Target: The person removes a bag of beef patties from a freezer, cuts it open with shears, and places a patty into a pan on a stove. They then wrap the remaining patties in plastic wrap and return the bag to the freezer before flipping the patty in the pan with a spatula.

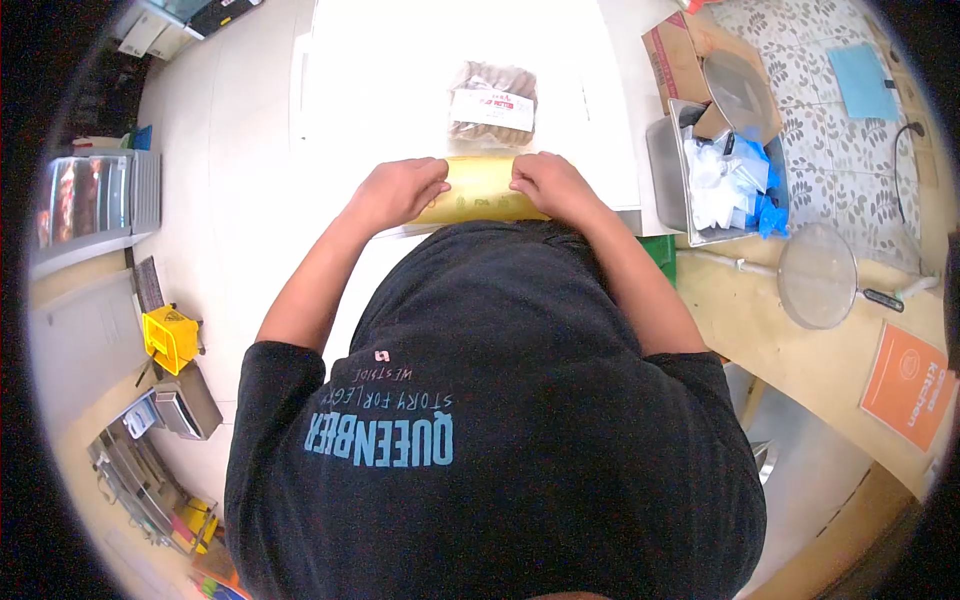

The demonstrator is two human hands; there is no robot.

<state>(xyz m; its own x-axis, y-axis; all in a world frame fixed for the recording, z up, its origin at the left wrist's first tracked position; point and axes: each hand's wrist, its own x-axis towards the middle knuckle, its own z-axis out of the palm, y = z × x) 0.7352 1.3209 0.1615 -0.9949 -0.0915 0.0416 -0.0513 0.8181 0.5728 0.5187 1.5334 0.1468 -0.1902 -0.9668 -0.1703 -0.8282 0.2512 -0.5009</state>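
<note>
A yellow, shiny roll [480, 199] that looks like cling film lies crosswise at the near edge of the white table, close to my black shirt. Faint print shows on it, too small to read. My left hand [408, 190] is closed at the roll's left part, thumb and fingers pinched on the yellow film. At the right part, my right hand [553, 184] pinches the film in the same way. Just beyond both hands lies a clear plastic pack of brown food [492, 82] with a white and red label, touched by neither hand.
To the right stands a metal bin [672, 180] with crumpled white and blue plastic, beside a cardboard box [675, 60]. A round, handled strainer-like thing [818, 275] hangs near an orange sign [908, 385]. A yellow mop bucket [168, 338] stands on the floor at left.
</note>
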